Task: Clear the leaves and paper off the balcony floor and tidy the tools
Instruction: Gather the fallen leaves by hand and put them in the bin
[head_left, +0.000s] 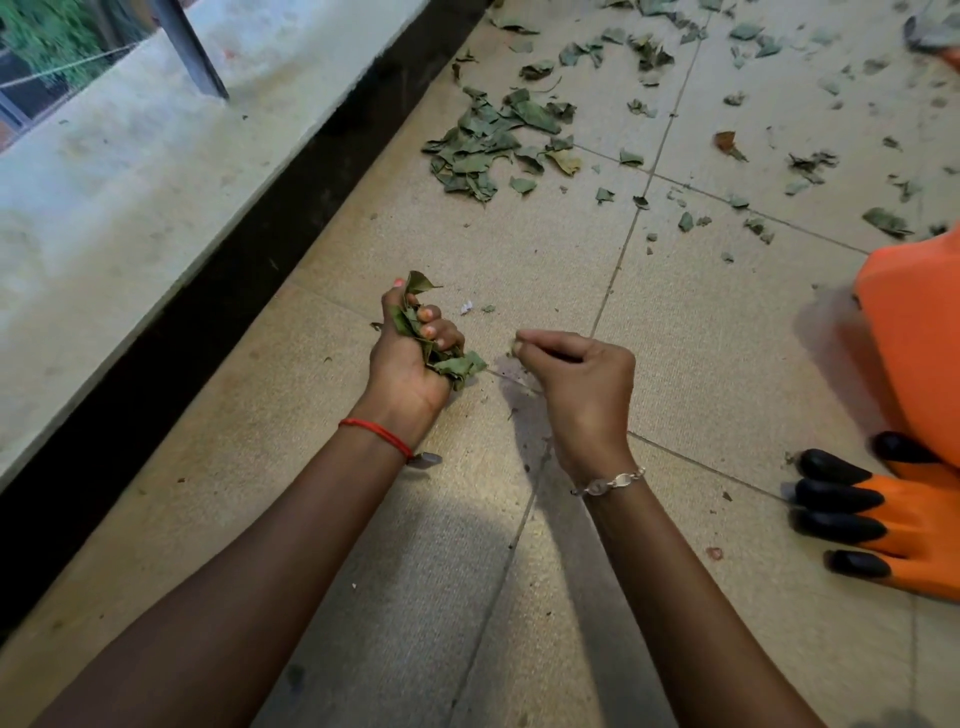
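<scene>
My left hand (410, 358) is closed around a bunch of dry green leaves (447, 361) just above the beige tiled floor (701, 364). Just to its right, my right hand (582, 374) pinches a small leaf scrap (515, 347) between thumb and fingertips. A tiny white paper scrap (466, 307) lies on the tile just beyond my hands. Farther ahead sits a heap of leaves (493, 145), with more loose leaves (779, 130) scattered across the tiles to the right.
An orange gardening glove with black claw tips (872, 519) lies on the floor at the right edge, with more orange material (914, 332) above it. A dark gutter strip (208, 280) and a pale concrete ledge (130, 171) with a metal post (192, 47) run along the left.
</scene>
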